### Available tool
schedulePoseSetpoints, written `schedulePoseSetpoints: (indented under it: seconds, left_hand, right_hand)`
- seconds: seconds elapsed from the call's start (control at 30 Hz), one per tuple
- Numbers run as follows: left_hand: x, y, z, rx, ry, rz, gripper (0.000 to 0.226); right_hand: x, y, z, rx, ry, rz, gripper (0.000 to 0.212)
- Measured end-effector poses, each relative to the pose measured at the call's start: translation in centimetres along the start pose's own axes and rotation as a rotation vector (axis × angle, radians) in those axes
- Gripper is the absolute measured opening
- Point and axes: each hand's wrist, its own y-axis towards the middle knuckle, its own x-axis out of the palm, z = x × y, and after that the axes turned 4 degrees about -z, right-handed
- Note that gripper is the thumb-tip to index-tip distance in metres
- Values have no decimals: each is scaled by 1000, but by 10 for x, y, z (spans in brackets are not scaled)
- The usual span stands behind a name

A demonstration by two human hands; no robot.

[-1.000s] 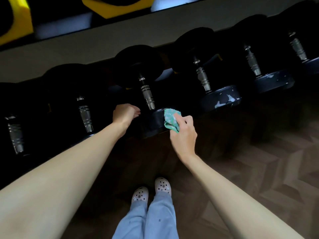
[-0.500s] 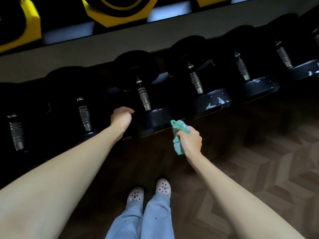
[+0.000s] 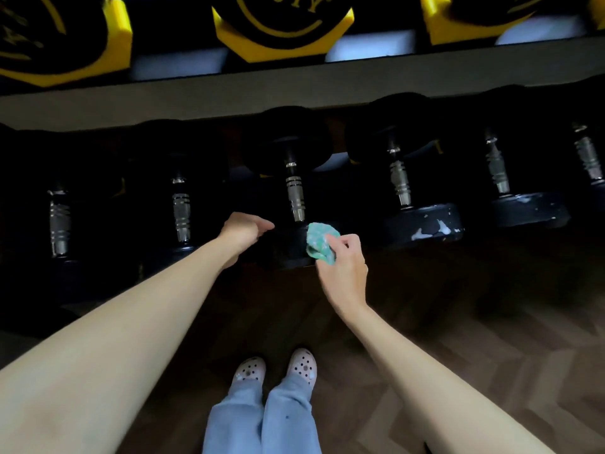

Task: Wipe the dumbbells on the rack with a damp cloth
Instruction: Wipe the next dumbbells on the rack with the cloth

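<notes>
Several black dumbbells with ridged metal handles lie side by side on the lower rack shelf. The middle dumbbell (image 3: 294,198) points its near head (image 3: 288,247) at me. My right hand (image 3: 345,273) holds a bunched green cloth (image 3: 320,239) and presses it against the right side of that near head. My left hand (image 3: 244,231) rests with curled fingers on the left side of the same head. The dumbbell to the right (image 3: 422,224) has chipped, pale patches on its near head.
A grey rack beam (image 3: 294,90) runs across above the lower row. Yellow-and-black hexagonal weights (image 3: 281,27) sit on the upper shelf. Below is dark wood herringbone floor (image 3: 491,339), with my white perforated clogs (image 3: 275,368) close to the rack.
My right hand, which had dropped away from the dumbbell head half a second ago, has come back up and put the cloth against it. The view has tilted upward a little.
</notes>
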Motion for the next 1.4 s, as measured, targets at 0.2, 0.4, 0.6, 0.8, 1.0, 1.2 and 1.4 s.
schedulePoseSetpoints:
  seconds: [0.2, 0.4, 0.6, 0.8, 1.0, 1.2, 1.4]
  left_hand:
    - [-12, 2, 1, -48, -60, -106, 42]
    - [-31, 8, 9, -100, -80, -202, 40]
    - [-31, 21, 14, -85, 15, -265, 34]
    - [-29, 46, 12, -84, 73, -317, 32]
    - [-33, 57, 14, -180, 38, -401, 32]
    - [-29, 54, 18, -229, 2, -369, 31]
    - [-25, 48, 17, -201, 2, -281, 33]
  right_hand:
    - [7, 0, -28, -239, -122, -384, 22]
    - [-29, 71, -40, 132, 384, -187, 17]
    - [-48, 143, -44, -106, -136, -119, 47]
    - [7, 179, -71, -580, -736, -319, 52]
    - [34, 198, -62, -514, -803, -437, 54]
    - [46, 189, -62, -376, -841, -806, 43]
    - [23, 166, -56, -165, -562, -917, 44]
